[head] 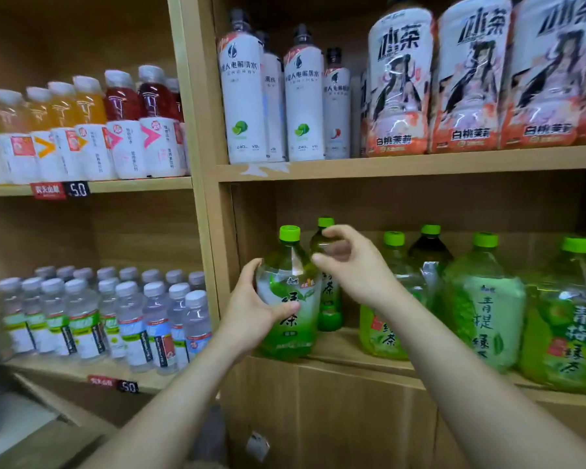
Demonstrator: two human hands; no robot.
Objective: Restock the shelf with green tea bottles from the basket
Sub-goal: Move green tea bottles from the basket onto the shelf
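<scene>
Two bare forearms rise from the bottom edge, and several things beyond them are cut off or hidden: the big peach-and-white iced tea bottles [400,86] lose their caps at the top edge, the green bottle at the far right [565,319] is sliced by the frame, and a second green-capped bottle [329,292] stands half hidden behind our right hand [349,262]. The clear plastic green tea bottle with the lime-green cap [290,299] stands upright at the front left of the lower bay of the pale wooden shelf [339,346]. Our left hand [254,306] grips its left side, fingers curled round the body and thumb laid across the label. The right hand hangs by its shoulder, fingers loosely bent and thumb apart from forefinger (we cannot tell whether the thumb tip touches the plastic). Its label reads 绿茶, while a neighbour to the right [484,299] reads 青提绿茶. Above, tall white bottles [244,96] carry 电解质水, and the iced tea reads 冰茶 and 白桃茉莉. A black price tag [78,189] in the left bay shows 5.0, while the small print on the little clear water bottles [129,319] is too blurred for us to read.
</scene>
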